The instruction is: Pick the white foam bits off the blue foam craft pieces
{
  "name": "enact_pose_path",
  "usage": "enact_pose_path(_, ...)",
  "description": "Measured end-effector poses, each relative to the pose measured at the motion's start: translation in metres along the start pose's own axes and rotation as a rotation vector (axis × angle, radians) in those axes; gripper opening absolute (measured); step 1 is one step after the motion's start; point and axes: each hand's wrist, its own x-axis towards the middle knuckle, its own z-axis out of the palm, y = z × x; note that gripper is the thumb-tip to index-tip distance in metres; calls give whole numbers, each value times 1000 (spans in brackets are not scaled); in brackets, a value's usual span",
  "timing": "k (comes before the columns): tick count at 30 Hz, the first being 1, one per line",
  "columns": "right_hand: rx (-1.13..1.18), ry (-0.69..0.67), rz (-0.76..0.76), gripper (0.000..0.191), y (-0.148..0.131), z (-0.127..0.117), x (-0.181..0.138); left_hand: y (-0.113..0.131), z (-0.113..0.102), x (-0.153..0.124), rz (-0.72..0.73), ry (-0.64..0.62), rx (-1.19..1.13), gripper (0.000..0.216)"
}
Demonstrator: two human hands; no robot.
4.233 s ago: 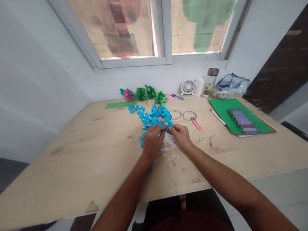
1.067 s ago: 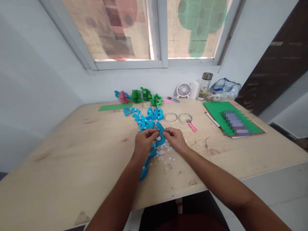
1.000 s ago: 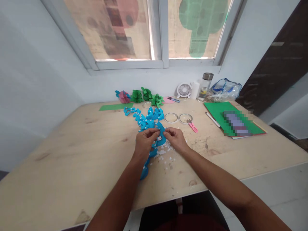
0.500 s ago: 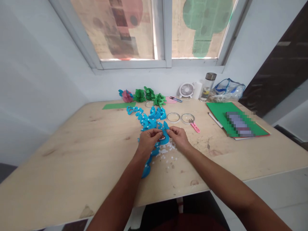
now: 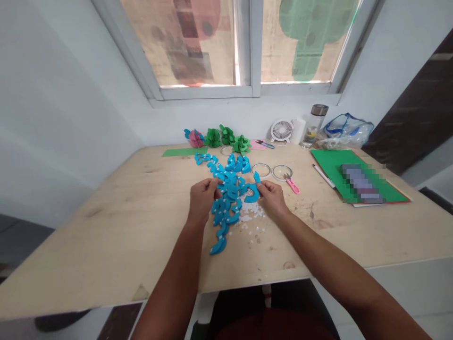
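Note:
A chain of blue curved paper pieces (image 5: 226, 208) dotted with white spots lies on the wooden table (image 5: 106, 226), running from the back toward me. My left hand (image 5: 201, 198) is closed on the chain's left side. My right hand (image 5: 272, 197) pinches one blue crescent piece (image 5: 253, 194) held just to the right of the chain. White paper bits (image 5: 252, 222) are scattered under and beside my right hand.
Green and pink paper flowers (image 5: 226, 137) stand at the back by the wall. Two tape rings (image 5: 272, 170), pink snips (image 5: 293, 183), a small white fan (image 5: 281, 129), a bottle (image 5: 313, 123), a plastic bag (image 5: 347, 130) and green sheets (image 5: 339, 173) lie to the right.
My hands have drawn apart: the left moved left on the chain, the right pulled a blue crescent to the right. More of the chain lies uncovered between them. The view shifted slightly.

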Motion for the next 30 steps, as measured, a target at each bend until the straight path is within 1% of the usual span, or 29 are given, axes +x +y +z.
enact_pose_path(2, 6, 8, 6, 37, 2, -1, 1, 1, -3, 1, 48, -56, 133, 19)
enact_pose_path(5, 16, 16, 17, 35, 6, -2, 3, 6, -2, 0, 162, -162, 412, 17)
enact_pose_path(8, 9, 19, 21, 35, 8, -2, 4, 7, 8, -1, 223, -246, 679, 19)
enact_pose_path(10, 7, 24, 21, 35, 8, -3, 4, 3, 21, -2, 247, -288, 799, 25)
enact_pose_path(11, 11, 26, 23, 35, 8, -2, 4, 1, 27, -2, 272, -299, 841, 27)
enact_pose_path(13, 26, 28, 30, 36, 8, -2, 4, -5, 40, -1, 333, -281, 921, 29)
enact_pose_path(16, 42, 33, 40, 36, 9, -2, 4, -10, 50, 1, 371, -276, 1008, 22)
enact_pose_path(18, 54, 34, 45, 34, 10, -2, 4, -10, 50, 3, 368, -242, 1029, 20)
enact_pose_path(21, 96, 22, 68, 29, 12, -2, 4, -3, 41, 0, 360, -138, 992, 21)
enact_pose_path(25, 286, -46, 155, 22, 8, 1, 2, 6, 27, -13, 342, -40, 858, 16)
enact_pose_path(27, 396, -92, 190, 19, 4, 2, 0, 6, 24, -22, 397, -29, 779, 14)
enact_pose_path(30, 476, -153, 222, 18, -1, 3, -2, 0, 24, -31, 509, -13, 662, 14)
